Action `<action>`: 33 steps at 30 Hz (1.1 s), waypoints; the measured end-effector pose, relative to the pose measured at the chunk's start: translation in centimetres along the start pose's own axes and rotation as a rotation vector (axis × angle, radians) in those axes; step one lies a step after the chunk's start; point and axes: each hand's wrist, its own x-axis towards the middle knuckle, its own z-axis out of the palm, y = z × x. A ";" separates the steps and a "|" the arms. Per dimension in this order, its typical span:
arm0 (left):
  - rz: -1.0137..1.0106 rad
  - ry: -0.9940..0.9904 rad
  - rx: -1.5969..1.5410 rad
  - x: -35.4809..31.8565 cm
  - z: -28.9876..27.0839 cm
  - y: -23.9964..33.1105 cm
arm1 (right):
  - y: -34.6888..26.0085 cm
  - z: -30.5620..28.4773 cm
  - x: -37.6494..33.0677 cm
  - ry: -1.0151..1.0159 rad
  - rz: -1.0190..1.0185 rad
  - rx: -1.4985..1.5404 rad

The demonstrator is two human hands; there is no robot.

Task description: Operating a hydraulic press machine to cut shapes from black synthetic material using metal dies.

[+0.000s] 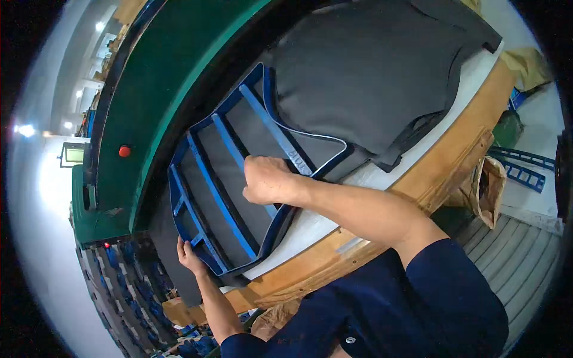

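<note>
A blue metal cutting die (206, 170), a curved outline frame with several crossbars, lies on dark grey sheet material (364, 71). My right hand (267, 181) is closed in a fist around one of its middle crossbars; the fingertips are hidden beneath the hand. At the near left corner of the die, my left hand (190, 258) grips the outer rim, its fingers partly hidden by the frame. Grey sheet shows through the gaps between the bars. Part of the die's near edge reaches over a white board (307, 235).
A green machine beam (143, 101) with a red button (125, 151) runs along the far side. The table's wooden edge (453, 149) borders the near side. To the right, blue slotted metal strips (519, 174) and a brown paper bag (490, 191) are beyond the table.
</note>
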 end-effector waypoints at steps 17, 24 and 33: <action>-0.043 0.042 0.143 0.7 -0.1 0.4 | 0.0 0.2 -0.3 0.025 -0.037 0.105; -0.077 0.045 0.121 -0.1 0.5 1.1 | 0.2 0.5 -0.6 0.036 -0.060 0.061; -0.071 0.063 0.068 0.0 0.3 -0.3 | -0.2 -0.7 -0.6 -0.024 0.033 0.052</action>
